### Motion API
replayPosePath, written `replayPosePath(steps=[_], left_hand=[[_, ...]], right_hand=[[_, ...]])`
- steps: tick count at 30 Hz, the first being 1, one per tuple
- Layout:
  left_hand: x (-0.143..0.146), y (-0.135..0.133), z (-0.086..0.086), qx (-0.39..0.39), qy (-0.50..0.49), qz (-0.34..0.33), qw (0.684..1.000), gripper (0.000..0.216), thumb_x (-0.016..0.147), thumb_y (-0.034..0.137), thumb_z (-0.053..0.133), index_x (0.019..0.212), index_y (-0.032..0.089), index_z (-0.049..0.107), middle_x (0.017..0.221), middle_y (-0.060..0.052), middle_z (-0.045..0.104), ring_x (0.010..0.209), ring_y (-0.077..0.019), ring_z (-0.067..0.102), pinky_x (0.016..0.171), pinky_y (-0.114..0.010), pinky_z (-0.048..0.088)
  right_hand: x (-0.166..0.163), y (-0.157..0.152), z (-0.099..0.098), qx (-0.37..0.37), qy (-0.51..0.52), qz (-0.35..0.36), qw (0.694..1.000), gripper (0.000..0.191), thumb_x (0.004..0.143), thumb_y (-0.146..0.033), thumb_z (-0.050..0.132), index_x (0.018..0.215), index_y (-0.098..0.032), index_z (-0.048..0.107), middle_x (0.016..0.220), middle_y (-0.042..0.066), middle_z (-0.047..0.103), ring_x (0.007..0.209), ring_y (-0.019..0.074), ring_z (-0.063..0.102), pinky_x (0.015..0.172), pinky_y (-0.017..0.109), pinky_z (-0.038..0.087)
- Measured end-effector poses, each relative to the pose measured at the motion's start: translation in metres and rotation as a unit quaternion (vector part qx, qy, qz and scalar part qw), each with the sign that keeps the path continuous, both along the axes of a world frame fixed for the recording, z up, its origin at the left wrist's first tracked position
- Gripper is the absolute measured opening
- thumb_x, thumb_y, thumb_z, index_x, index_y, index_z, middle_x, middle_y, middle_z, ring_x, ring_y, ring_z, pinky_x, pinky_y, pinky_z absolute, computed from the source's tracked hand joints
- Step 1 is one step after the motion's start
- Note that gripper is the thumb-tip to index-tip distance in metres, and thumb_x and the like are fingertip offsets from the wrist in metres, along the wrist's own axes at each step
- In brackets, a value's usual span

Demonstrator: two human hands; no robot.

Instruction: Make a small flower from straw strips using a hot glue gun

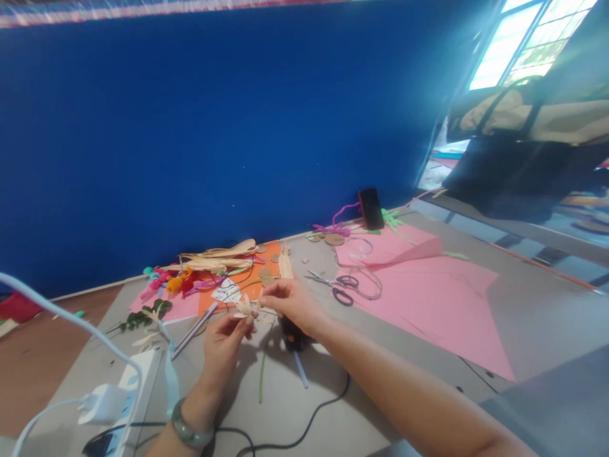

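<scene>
In front of me, both hands meet over a small cream flower of dried, husk-like strips (246, 307). My left hand (226, 339), with a bangle on its wrist, pinches the flower from below. The fingers of my right hand (292, 306) are closed at the flower's right side, on a piece of the same pale strip. Partly hidden under the right hand is a black hot glue gun (290, 336), with a whitish glue stick (301, 371) poking out of its near end. A thin green stem (261, 374) lies on the table below the hands.
Scissors (340, 289) lie to the right by pink paper (428, 311). Cream strips (219, 259) and orange paper (204, 298) are behind the hands. At left are a pen (195, 330), a leafy sprig (143, 317) and a power strip (143, 374). A phone (371, 209) leans against the blue partition (238, 127).
</scene>
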State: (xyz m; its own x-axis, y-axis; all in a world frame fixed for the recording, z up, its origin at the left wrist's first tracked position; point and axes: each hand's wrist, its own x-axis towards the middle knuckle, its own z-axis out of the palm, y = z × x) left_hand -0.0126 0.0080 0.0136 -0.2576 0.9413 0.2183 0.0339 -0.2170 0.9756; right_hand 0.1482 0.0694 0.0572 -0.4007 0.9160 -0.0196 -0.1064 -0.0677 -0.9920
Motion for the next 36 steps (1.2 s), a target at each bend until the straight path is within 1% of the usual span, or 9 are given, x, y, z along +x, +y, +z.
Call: replayPosePath(steps=[4,9,16,20,24,27,30,32,36], left_hand=[[-0.001,-0.001,-0.004,0.019,0.038,0.001,0.999,0.018,0.073,0.035,0.073,0.071,0.018,0.071,0.057,-0.001,0.067,0.051,-0.0154,0.059,0.052,-0.026,0.049],[0.000,-0.002,-0.008,0.038,0.044,0.004,0.998,0.013,0.076,0.031,0.071,0.076,0.018,0.072,0.058,-0.001,0.069,0.051,-0.0152,0.062,0.053,-0.026,0.052],[-0.002,-0.003,-0.009,0.044,0.060,0.007,0.997,0.011,0.077,0.029,0.071,0.076,0.019,0.071,0.060,0.000,0.069,0.054,-0.0152,0.063,0.054,-0.025,0.052],[0.000,-0.003,-0.007,0.037,0.038,0.021,0.998,0.013,0.076,0.029,0.072,0.071,0.018,0.068,0.060,0.000,0.068,0.055,-0.0142,0.062,0.056,-0.024,0.051],[0.002,-0.003,-0.001,0.033,0.011,0.033,0.999,0.015,0.075,0.030,0.073,0.070,0.017,0.066,0.058,0.001,0.066,0.053,-0.0131,0.060,0.056,-0.023,0.050],[0.004,-0.003,0.002,0.032,0.002,0.034,0.999,0.017,0.074,0.031,0.073,0.070,0.017,0.066,0.058,0.001,0.065,0.053,-0.0130,0.059,0.055,-0.024,0.049],[0.004,-0.004,0.003,0.034,0.005,0.034,0.999,0.017,0.074,0.031,0.073,0.069,0.017,0.065,0.057,0.001,0.064,0.053,-0.0135,0.059,0.055,-0.024,0.049],[0.004,-0.004,0.002,0.035,0.008,0.029,0.999,0.017,0.075,0.031,0.073,0.069,0.017,0.066,0.058,0.000,0.065,0.054,-0.0138,0.060,0.055,-0.024,0.049],[0.002,-0.005,0.000,0.037,0.023,0.024,0.999,0.016,0.075,0.032,0.072,0.070,0.017,0.067,0.058,0.000,0.066,0.054,-0.0150,0.061,0.055,-0.026,0.050]], right_hand=[[-0.002,-0.005,0.002,0.011,0.015,0.004,1.000,0.019,0.063,-0.028,0.076,0.071,-0.015,0.066,0.066,-0.002,0.066,0.058,0.0097,0.056,0.059,0.023,0.042],[-0.003,-0.009,0.007,0.001,0.017,0.003,1.000,0.016,0.062,-0.026,0.075,0.069,-0.015,0.066,0.065,-0.001,0.067,0.061,0.0111,0.059,0.062,0.024,0.044],[-0.003,-0.011,0.010,-0.004,0.009,0.005,1.000,0.012,0.064,-0.023,0.073,0.069,-0.014,0.066,0.056,-0.005,0.059,0.046,0.0053,0.042,0.047,0.020,0.033],[-0.001,-0.005,0.004,-0.030,0.049,0.009,0.998,0.017,0.064,-0.027,0.075,0.072,-0.015,0.065,0.054,-0.006,0.057,0.044,0.0046,0.039,0.044,0.020,0.028],[0.000,0.001,-0.001,-0.061,0.110,0.045,0.991,0.022,0.062,-0.028,0.076,0.070,-0.014,0.061,0.056,-0.004,0.060,0.043,0.0038,0.038,0.043,0.019,0.026],[0.001,0.003,-0.002,-0.071,0.124,0.070,0.987,0.022,0.064,-0.027,0.073,0.070,-0.016,0.055,0.062,-0.002,0.066,0.041,0.0035,0.039,0.043,0.019,0.026],[0.004,0.002,0.001,-0.055,0.082,0.084,0.992,0.017,0.067,-0.024,0.068,0.073,-0.017,0.053,0.062,-0.002,0.066,0.040,0.0038,0.038,0.042,0.019,0.024],[0.007,0.002,0.003,-0.025,0.034,0.100,0.994,0.013,0.068,-0.021,0.067,0.075,-0.016,0.057,0.059,-0.004,0.064,0.042,0.0046,0.039,0.043,0.019,0.025],[0.015,0.003,0.011,0.054,-0.044,0.122,0.990,0.006,0.072,-0.018,0.065,0.077,-0.015,0.067,0.068,-0.001,0.066,0.061,0.0089,0.055,0.060,0.021,0.041]])
